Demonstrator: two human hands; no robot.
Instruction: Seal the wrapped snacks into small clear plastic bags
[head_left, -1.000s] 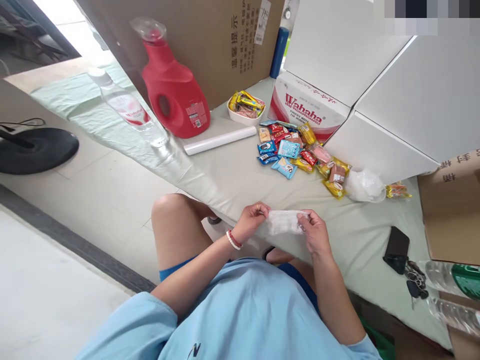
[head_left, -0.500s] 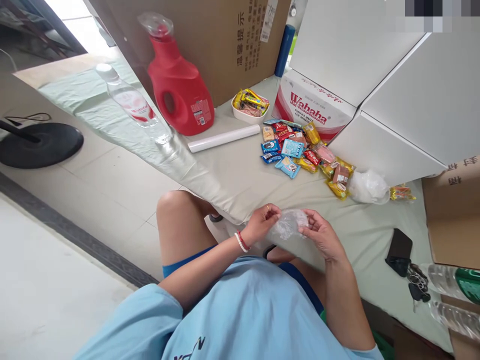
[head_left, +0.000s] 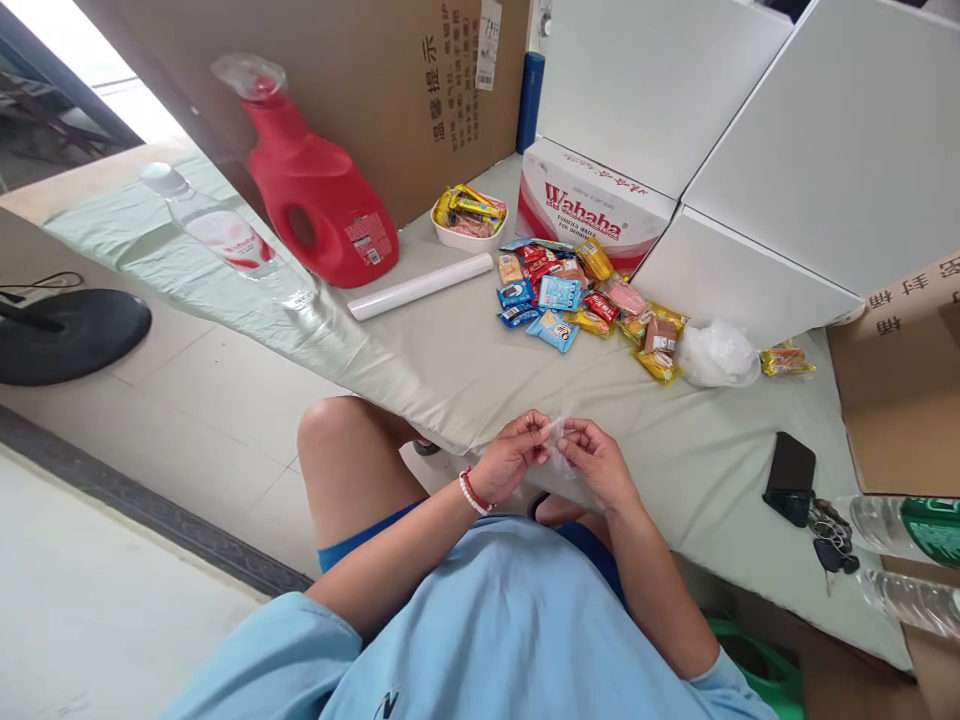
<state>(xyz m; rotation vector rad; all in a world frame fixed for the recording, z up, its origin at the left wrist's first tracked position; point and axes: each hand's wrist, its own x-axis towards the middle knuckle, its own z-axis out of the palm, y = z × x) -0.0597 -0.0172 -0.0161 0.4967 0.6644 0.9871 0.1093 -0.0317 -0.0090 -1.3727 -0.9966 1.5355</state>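
A thin clear plastic bag (head_left: pixel 559 446) is bunched between my two hands, just above the front edge of the cloth-covered surface (head_left: pixel 442 370). My left hand (head_left: pixel 514 458) pinches one side of it, fingers closed. On the other side my right hand (head_left: pixel 598 464) grips it between thumb and fingers. The hands are close together, and part of the bag is hidden by the fingers. Farther back lies a pile of wrapped snacks (head_left: pixel 559 292) in red, blue and yellow. To its right sits a crumpled white plastic bag (head_left: pixel 718 354).
A red detergent jug (head_left: pixel 337 200), a water bottle (head_left: pixel 232 240), a white roll (head_left: pixel 420 287) and a snack-filled white bowl (head_left: pixel 469 238) stand or lie at the left. Behind the snacks is a Wahaha box (head_left: pixel 592 205). At right are a black phone (head_left: pixel 791 475) and keys (head_left: pixel 832 535).
My hands have come closer together, and the clear bag, spread out between them before, is now gathered into a narrow bunch. The view has shifted slightly.
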